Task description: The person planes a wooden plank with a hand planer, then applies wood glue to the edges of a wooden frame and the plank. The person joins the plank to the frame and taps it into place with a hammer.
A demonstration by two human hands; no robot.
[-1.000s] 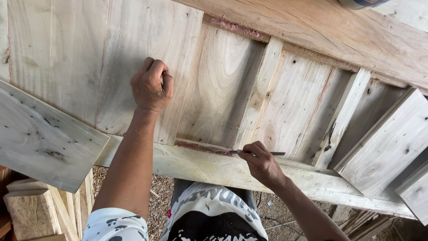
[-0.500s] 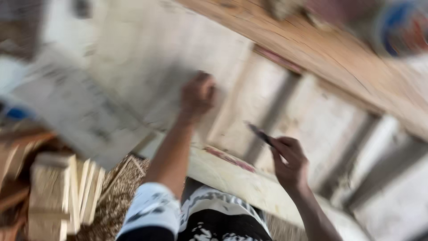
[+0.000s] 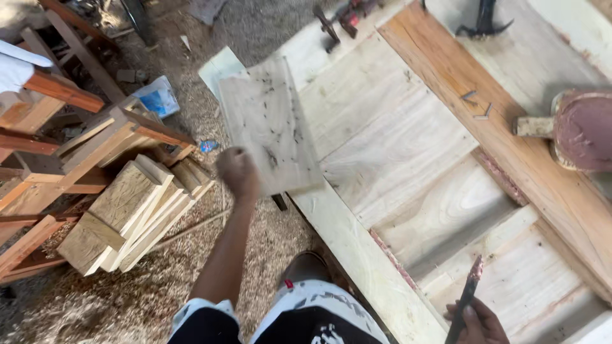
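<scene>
My left hand (image 3: 237, 173) reaches out to the near corner of a loose square wooden panel (image 3: 269, 124) that lies over the edge of a large pale wooden frame (image 3: 357, 255); its fingers look closed against the panel's edge, though blur hides the grip. My right hand (image 3: 477, 323) sits at the bottom right, shut on a thin stick-like brush (image 3: 466, 298) stained dark red, which points up over the recessed boards of the frame.
A stack of short pale planks (image 3: 131, 213) and reddish wooden frames (image 3: 57, 95) stand on the sawdust floor at left. A round pot of reddish paste (image 3: 583, 130) rests on the frame's far rail, with loose nails (image 3: 477, 105) and a dark hammer (image 3: 486, 20) beyond.
The view has swung left. My left hand left the flat boards and reached across to the loose panel at the frame's edge. My right hand lifted the brush off the rail.
</scene>
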